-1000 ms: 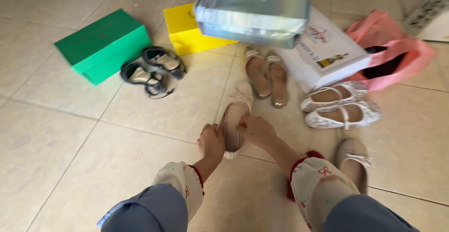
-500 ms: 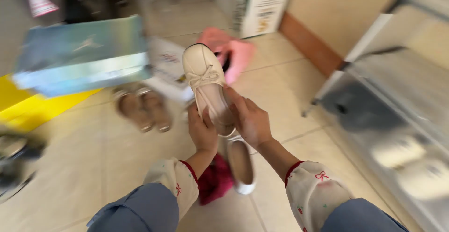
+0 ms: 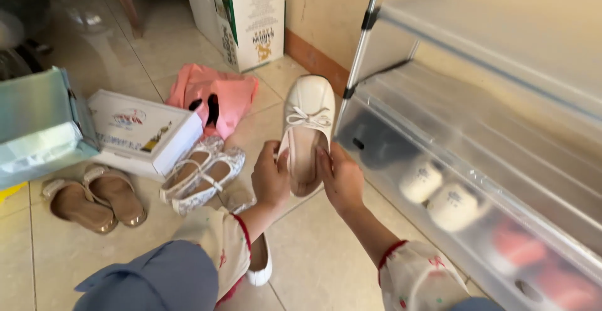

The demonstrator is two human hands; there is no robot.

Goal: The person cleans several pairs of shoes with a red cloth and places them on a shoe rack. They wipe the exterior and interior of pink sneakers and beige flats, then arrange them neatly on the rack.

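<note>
— What's being held up there?

— A cream ballet flat with a bow (image 3: 305, 126), lifted off the floor and pointing toe-first toward the shoe rack (image 3: 476, 160). Both hands grip it at the heel end: the left hand (image 3: 271, 178) closes around one side, the right hand (image 3: 342, 178) around the other, thumbs pressed along the opening. Holding it by the heel leaves the toe free to lead, I'd say.

— And its partner?

— Down on the tiled floor (image 3: 313, 261), another cream flat (image 3: 259, 265) half hidden under the left sleeve, close by the knees.

— The rack already has shoes in it?

— Yes, behind its translucent cover: a pale pair (image 3: 439, 195) on the low shelf, something reddish (image 3: 539, 267) nearer the corner, too blurred to name.

— The rest?

— Spread out to the left, within reach: glittery white strap shoes (image 3: 200, 173), tan sandals (image 3: 94, 201), a white shoebox (image 3: 141, 134), a pink bag (image 3: 213, 94) lying open beyond it.
</note>
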